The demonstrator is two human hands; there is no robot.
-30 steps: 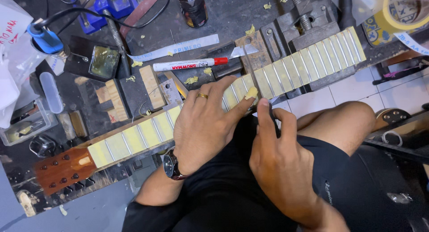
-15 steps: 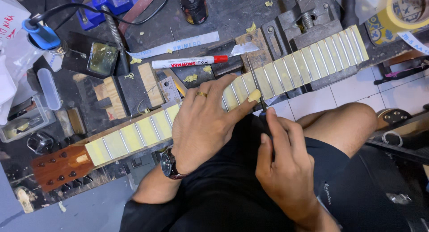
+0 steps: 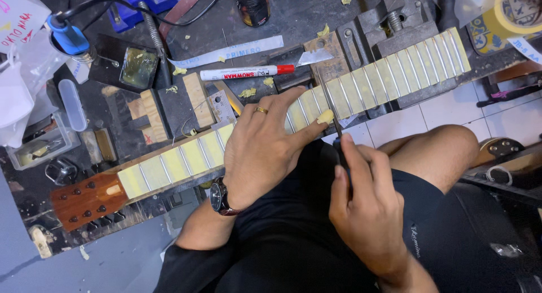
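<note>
Left hand [image 3: 262, 152] presses flat on taped fretboard [image 3: 361, 90]; right hand [image 3: 367, 205] grips thin blade [image 3: 337, 126].

the left hand [image 3: 265, 149] lies flat with fingers spread, palm down, thumb stretched out to the right. a ring sits on one finger and a watch on the wrist. the right hand [image 3: 364, 205] is curled closed, fingers pinched together and pointing up, wrist bent.
</note>
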